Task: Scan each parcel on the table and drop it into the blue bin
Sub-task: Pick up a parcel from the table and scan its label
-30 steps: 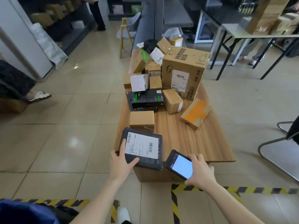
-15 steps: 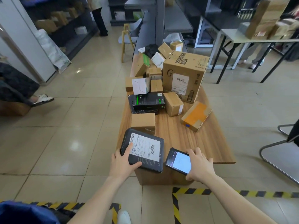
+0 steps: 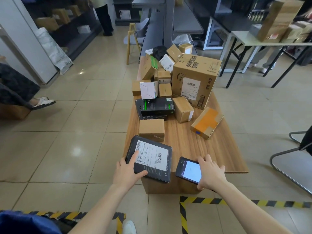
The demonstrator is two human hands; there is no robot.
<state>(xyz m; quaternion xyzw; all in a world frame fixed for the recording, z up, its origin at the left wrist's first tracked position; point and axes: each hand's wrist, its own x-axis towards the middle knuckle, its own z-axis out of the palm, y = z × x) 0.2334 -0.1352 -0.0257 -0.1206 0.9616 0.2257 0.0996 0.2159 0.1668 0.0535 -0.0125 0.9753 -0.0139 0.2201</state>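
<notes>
The main risk now is a failed scan. The black parcel (image 3: 152, 159) lies flat in the lower middle of the frame, on the near left corner of the tabletop (image 3: 194, 142), and part of it hangs over the edge. One finger of the left hand (image 3: 128, 171) lies on the white label (image 3: 150, 154), just below the barcode at the label's upper left. If that finger moves a little upward it covers the bars, and the reader probably finds nothing. A second barcode at the right side of the label is free. The second risk is a fall: if the grip loosens while the parcel is lifted away, it can drop to the tiled floor. The third is the drop itself. Only a blue shape (image 3: 25, 222) shows at the lower left of the frame, and I cannot tell if it is the bin, so the throw would go almost outside the view.

The left fingers (image 3: 135, 155) are half closed on the parcel's near left corner, with the thumb on the top face and the other fingers hidden at the side. The right hand (image 3: 211, 173) is spread wide over the right part of the scanner (image 3: 189, 169), which has a lit screen facing up. Its fingers reach the far edge and the thumb the near edge, so I judge that it holds the device. Many brown boxes wait behind, among them a small brown box (image 3: 151, 130) just beyond the parcel.
</notes>
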